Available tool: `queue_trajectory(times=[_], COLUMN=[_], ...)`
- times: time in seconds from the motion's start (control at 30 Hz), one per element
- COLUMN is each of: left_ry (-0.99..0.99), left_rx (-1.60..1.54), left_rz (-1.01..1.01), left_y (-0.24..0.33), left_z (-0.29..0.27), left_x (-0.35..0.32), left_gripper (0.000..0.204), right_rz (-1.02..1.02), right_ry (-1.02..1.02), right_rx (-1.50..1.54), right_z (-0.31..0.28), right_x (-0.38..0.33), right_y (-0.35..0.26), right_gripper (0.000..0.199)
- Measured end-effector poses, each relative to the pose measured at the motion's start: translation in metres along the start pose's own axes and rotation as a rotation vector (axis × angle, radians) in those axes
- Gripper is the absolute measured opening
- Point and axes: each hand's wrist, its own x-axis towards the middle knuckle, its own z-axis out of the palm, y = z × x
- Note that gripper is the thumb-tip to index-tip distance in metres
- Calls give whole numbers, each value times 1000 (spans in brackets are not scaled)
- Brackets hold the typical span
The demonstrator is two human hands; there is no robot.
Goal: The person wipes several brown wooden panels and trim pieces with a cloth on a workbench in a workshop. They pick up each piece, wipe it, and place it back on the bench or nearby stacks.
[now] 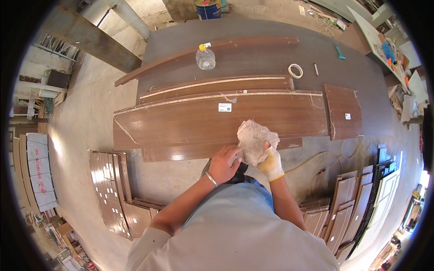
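A crumpled, fluffy, pinkish-white rag (255, 139) is held up in front of my body, over the near edge of the brown panels. My right hand (272, 166), in a white knitted glove with a yellow cuff, grips it from the right, thumb on top. My bare left hand (224, 163), with a bracelet at the wrist, has its fingers bent around the rag's lower left edge. Just beyond lies a long brown panel (181, 115) bearing a white label (224, 107). A shorter brown panel (343, 108) lies to its right.
On the grey table (253, 49) are a clear bottle with a yellow cap (205, 58), a tape roll (295, 71), a green scraper-like tool (339, 52) and a white stick (316, 69). Brown panels (106, 189) stand low left, more boards (341, 203) low right. A hose (312, 160) crosses the floor.
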Motion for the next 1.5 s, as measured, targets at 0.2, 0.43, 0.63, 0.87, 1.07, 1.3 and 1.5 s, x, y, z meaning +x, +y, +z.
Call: queue_trajectory(times=[0.2, 0.43, 0.63, 0.87, 1.07, 1.3, 1.5], left_ry=[-46, 35, 51, -67, -285, 180, 368], left_rx=[-1160, -1859, -1648, -1189, -816, -230, 16], left_rz=[-315, -648, -615, -696, -874, -751, -304], left_y=[-25, -47, -24, -38, -70, -175, -296], left_z=[10, -22, -8, -24, -19, -57, -126], left_x=[36, 72, 73, 68, 70, 106, 263], left_gripper=[91, 59, 53, 49, 34, 23, 83], right_rz=[-194, -236, 83, 300, 217, -76, -185], right_ry=[-196, 188, 55, -9, 123, 380, 390], right_rx=[-1385, -675, -290, 21, -5, -31, -38], right_z=[57, 82, 68, 64, 53, 7, 3], right_x=[-14, 14, 42, 64, 58, 81, 101], right_y=[-23, -63, -14, 6, 0, -74, -93], right_gripper=[61, 81, 77, 69, 77, 75, 77])
